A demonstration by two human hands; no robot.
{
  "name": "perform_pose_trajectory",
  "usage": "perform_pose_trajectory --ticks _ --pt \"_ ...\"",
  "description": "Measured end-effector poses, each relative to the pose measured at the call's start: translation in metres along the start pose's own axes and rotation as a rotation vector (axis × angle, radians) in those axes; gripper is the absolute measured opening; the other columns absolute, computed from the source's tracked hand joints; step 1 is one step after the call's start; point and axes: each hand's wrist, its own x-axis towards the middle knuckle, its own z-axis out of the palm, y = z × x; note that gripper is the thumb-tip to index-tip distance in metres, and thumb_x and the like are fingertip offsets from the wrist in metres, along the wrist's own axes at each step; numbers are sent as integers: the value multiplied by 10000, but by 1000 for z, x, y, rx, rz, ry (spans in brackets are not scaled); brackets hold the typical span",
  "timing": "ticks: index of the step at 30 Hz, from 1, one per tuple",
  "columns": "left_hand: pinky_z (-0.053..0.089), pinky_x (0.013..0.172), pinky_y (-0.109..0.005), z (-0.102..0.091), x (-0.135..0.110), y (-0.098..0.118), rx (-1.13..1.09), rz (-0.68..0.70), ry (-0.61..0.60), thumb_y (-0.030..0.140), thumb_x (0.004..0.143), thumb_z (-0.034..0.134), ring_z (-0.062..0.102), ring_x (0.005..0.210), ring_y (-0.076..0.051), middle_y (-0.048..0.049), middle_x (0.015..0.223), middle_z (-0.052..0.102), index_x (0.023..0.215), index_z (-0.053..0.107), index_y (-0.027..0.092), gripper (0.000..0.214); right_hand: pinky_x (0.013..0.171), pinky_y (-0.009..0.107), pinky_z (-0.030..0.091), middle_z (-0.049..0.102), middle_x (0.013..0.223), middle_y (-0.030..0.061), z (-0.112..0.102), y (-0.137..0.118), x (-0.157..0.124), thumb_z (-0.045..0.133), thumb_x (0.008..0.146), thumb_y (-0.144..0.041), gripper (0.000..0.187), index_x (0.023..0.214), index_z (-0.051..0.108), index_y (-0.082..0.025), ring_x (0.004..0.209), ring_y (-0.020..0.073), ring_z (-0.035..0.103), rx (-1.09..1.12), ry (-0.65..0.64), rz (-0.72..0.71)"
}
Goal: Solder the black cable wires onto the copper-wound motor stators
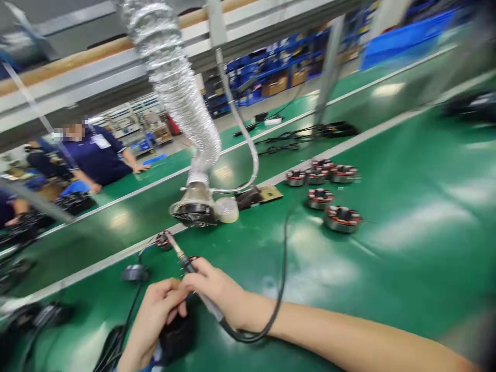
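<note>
My right hand [217,289] grips a soldering iron [194,276] by its dark handle, with the metal tip reaching up and left toward a small wound motor stator [164,240]. Its cord loops down past my wrist. My left hand [155,315] lies curled just beside the right, its fingers closed near the iron. A black block [176,337] sits under it, partly hidden, and I cannot tell whether it is held. Several more stators with red-and-copper windings [342,218] stand on the green bench mat [349,268] further right.
A foil ducted fume extractor [170,67] hangs down to a round nozzle [195,205] beside a tape roll [227,210]. Black cables [294,138] lie beyond. On the neighbouring bench stands a co-worker in a navy shirt [96,155]. Blue shelving [271,67] lines the back.
</note>
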Motion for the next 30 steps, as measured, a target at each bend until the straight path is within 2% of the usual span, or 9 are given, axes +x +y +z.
perform_pose_trajectory --ticks 2,5,7,9,12,16,20,30 --pt "147 425 -209 -5 3 -2 -78 -10 68 498 697 730 293 388 -48 -17 482 582 684 655 130 376 757 244 473 482 994 43 11 8 2 493 940 -164 183 1083 597 -209 832 142 520 71 99 -23" --pt "114 422 -204 -14 8 -8 -164 0 200 490 659 755 258 374 -34 -5 485 584 750 651 120 395 761 244 495 528 1017 63 17 15 6 430 976 -145 232 1115 605 -209 845 134 567 151 251 -65" --pt "108 422 -200 -19 13 -11 -199 18 283 497 628 773 252 374 -31 4 480 575 758 639 119 421 781 254 513 572 1005 68 14 16 9 433 987 -167 261 1182 602 -211 858 136 602 215 301 -71" --pt "108 425 -198 -21 20 -12 -212 33 319 496 617 780 254 376 -29 3 488 580 765 632 117 434 767 252 535 616 984 61 7 16 11 446 997 -216 312 1282 571 -216 824 130 631 310 300 -13" --pt "117 428 -198 -21 29 -11 -192 44 298 485 623 777 262 381 -30 -5 502 596 772 629 111 429 694 235 562 676 950 50 -4 12 15 473 992 -296 369 1343 547 -208 722 114 651 443 295 147" --pt "106 432 -202 -19 33 -10 -166 30 261 477 637 765 246 385 -32 -5 500 600 783 633 111 415 594 234 557 695 727 32 -13 8 18 502 952 -297 270 1082 694 -159 595 123 643 405 358 257" --pt "117 435 -205 -19 33 -12 -152 40 256 453 671 745 260 394 -36 -9 505 604 780 639 109 376 540 231 533 662 610 12 -17 6 18 493 924 -273 252 947 720 -165 537 130 635 356 339 260" --pt "119 433 -205 -19 32 -14 -196 44 272 465 667 754 257 396 -39 -4 510 602 785 627 113 393 545 224 527 700 670 26 -17 3 18 488 906 -227 240 951 715 -164 568 130 654 344 248 218"
